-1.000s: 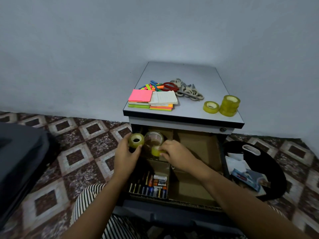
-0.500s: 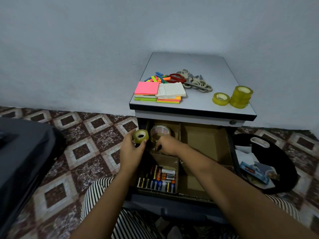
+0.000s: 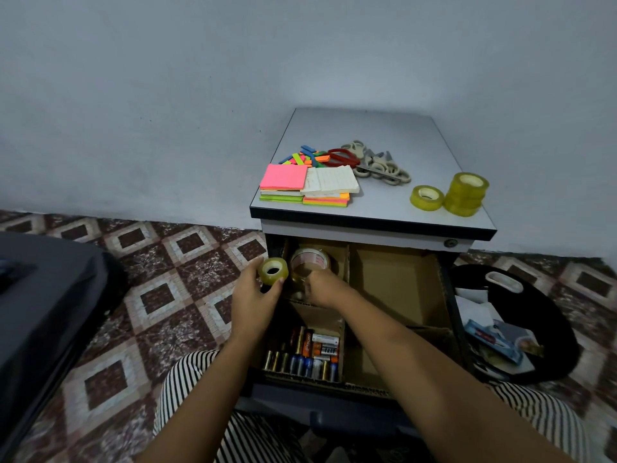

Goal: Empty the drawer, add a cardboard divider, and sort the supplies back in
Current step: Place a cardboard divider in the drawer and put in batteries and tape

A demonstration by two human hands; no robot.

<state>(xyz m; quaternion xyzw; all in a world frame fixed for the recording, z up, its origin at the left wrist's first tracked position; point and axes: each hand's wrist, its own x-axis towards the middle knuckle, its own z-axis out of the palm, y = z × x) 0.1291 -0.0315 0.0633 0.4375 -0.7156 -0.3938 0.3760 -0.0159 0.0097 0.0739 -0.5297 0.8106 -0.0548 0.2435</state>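
Observation:
The open drawer (image 3: 449,295) is lined with a cardboard divider (image 3: 348,262) that splits it into compartments. Batteries (image 3: 310,357) fill the front-left one. A large clear tape roll (image 3: 312,259) stands in the rear-left one. My left hand (image 3: 255,295) holds a small yellow tape roll (image 3: 273,270) at the drawer's left edge. My right hand (image 3: 325,287) is curled down into the rear-left compartment, with a bit of yellow tape at its fingertips. The right compartments show bare cardboard.
On the cabinet top (image 3: 384,128) lie sticky note pads (image 3: 283,177), coloured strips, scissors (image 3: 377,165), a single yellow tape roll (image 3: 427,197) and a stack of rolls (image 3: 467,193). A black bag (image 3: 541,305) with papers sits on the floor at right. A dark case (image 3: 40,295) lies at left.
My right hand has lowered its small yellow roll from above the drawer down into the rear-left compartment. My left hand has kept its roll by the drawer's left edge.

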